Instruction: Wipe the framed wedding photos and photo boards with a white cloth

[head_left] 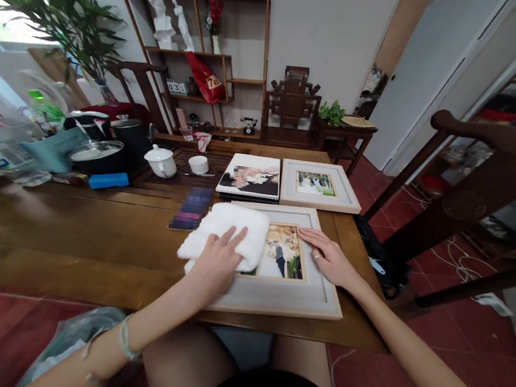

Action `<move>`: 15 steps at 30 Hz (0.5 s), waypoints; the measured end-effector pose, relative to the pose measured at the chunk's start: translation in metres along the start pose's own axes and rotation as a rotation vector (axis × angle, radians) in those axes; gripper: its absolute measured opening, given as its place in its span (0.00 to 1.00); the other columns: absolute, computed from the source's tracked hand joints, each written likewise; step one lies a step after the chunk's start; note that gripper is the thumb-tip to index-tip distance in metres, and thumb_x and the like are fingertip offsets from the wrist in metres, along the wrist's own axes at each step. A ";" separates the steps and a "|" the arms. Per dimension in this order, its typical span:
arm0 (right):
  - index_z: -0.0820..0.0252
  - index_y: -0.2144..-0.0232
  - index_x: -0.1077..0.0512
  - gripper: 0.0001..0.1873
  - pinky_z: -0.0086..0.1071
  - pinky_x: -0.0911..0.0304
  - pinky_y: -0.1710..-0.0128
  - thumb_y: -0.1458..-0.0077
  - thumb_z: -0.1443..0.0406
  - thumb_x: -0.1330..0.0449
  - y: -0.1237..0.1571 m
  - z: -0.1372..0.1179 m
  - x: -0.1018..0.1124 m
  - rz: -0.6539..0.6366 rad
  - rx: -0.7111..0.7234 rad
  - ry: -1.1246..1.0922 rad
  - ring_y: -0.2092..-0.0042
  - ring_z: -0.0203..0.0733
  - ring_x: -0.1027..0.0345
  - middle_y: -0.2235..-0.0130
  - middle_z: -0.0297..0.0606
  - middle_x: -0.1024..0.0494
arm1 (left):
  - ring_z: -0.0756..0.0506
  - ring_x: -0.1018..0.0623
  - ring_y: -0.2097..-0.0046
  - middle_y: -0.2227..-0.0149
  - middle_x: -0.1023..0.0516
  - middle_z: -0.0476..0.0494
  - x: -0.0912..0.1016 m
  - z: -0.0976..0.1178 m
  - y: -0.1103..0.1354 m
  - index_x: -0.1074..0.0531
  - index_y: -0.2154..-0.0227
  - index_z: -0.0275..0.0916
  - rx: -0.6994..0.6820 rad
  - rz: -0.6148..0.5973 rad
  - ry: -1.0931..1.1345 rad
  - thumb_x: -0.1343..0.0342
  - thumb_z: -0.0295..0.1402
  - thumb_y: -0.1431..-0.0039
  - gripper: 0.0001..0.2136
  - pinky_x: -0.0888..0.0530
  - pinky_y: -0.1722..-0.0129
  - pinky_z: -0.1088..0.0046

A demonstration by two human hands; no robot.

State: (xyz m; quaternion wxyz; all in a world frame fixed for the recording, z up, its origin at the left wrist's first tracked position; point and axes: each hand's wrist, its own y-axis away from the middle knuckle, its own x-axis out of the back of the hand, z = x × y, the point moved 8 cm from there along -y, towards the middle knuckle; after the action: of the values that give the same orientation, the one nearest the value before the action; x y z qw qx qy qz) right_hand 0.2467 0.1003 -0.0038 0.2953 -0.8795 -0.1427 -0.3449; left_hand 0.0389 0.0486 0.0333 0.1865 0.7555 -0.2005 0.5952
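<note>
A large framed photo (288, 296) lies flat on the wooden table (72, 228) in front of me. A white folded cloth (230, 227) rests on its left half. My left hand (217, 260) presses flat on the cloth, fingers stretched out. My right hand (328, 254) lies flat on the frame's right side, fingers extended, a ring on one finger. Neither hand grips anything.
Behind the large frame lie a smaller framed photo (319, 185) and a photo book (250, 177). A white teapot (161, 162), a cup (198, 164), pots (99, 154) and a blue block (108, 180) stand at the back left. A dark wooden chair (471, 199) is to the right.
</note>
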 end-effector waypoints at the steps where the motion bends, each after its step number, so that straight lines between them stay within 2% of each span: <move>1: 0.52 0.44 0.32 0.33 0.52 0.45 0.38 0.51 0.77 0.52 0.000 0.000 0.000 -0.001 0.001 0.003 0.39 0.46 0.40 0.42 0.36 0.30 | 0.31 0.36 0.40 0.37 0.41 0.33 0.005 0.008 0.011 0.21 0.66 0.34 -0.006 -0.046 0.021 0.49 0.21 0.50 0.13 0.31 0.52 0.53; 4: 0.51 0.45 0.32 0.34 0.52 0.45 0.38 0.52 0.78 0.52 0.000 -0.001 0.000 0.009 0.004 0.001 0.39 0.46 0.39 0.42 0.36 0.30 | 0.33 0.29 0.46 0.39 0.37 0.32 0.016 0.035 0.043 0.21 0.65 0.35 -0.055 -0.160 0.107 0.47 0.25 0.49 0.11 0.31 0.52 0.54; 7: 0.51 0.45 0.32 0.34 0.52 0.44 0.39 0.52 0.78 0.52 0.001 -0.001 0.001 0.014 0.006 0.001 0.40 0.46 0.39 0.42 0.35 0.30 | 0.34 0.29 0.48 0.41 0.33 0.36 0.018 0.042 0.056 0.21 0.67 0.38 -0.055 -0.173 0.190 0.45 0.26 0.51 0.10 0.31 0.52 0.54; 10: 0.51 0.44 0.32 0.34 0.52 0.44 0.39 0.52 0.78 0.52 0.001 -0.001 0.001 0.009 0.011 0.008 0.39 0.46 0.39 0.42 0.36 0.30 | 0.34 0.33 0.44 0.41 0.33 0.39 0.012 0.021 0.039 0.22 0.66 0.38 0.003 -0.037 0.250 0.45 0.25 0.53 0.11 0.33 0.48 0.54; 13: 0.51 0.44 0.32 0.33 0.53 0.44 0.39 0.52 0.77 0.52 0.000 0.000 0.001 0.000 0.028 0.004 0.39 0.47 0.40 0.42 0.36 0.30 | 0.34 0.39 0.39 0.35 0.43 0.38 0.002 -0.011 0.006 0.22 0.64 0.35 0.036 0.134 0.278 0.46 0.25 0.50 0.12 0.38 0.42 0.55; 15: 0.52 0.44 0.33 0.33 0.53 0.44 0.40 0.51 0.76 0.52 0.000 0.000 0.001 -0.007 0.039 0.001 0.39 0.47 0.40 0.42 0.37 0.30 | 0.34 0.45 0.35 0.34 0.47 0.36 -0.003 -0.031 -0.017 0.24 0.59 0.33 0.052 0.212 0.287 0.48 0.28 0.45 0.12 0.42 0.39 0.55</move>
State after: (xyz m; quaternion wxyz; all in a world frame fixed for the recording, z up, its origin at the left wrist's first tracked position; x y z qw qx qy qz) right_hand 0.2471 0.0999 -0.0031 0.3113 -0.8729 -0.1523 -0.3435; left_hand 0.0215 0.0800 0.0365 0.1298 0.6419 -0.2352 0.7182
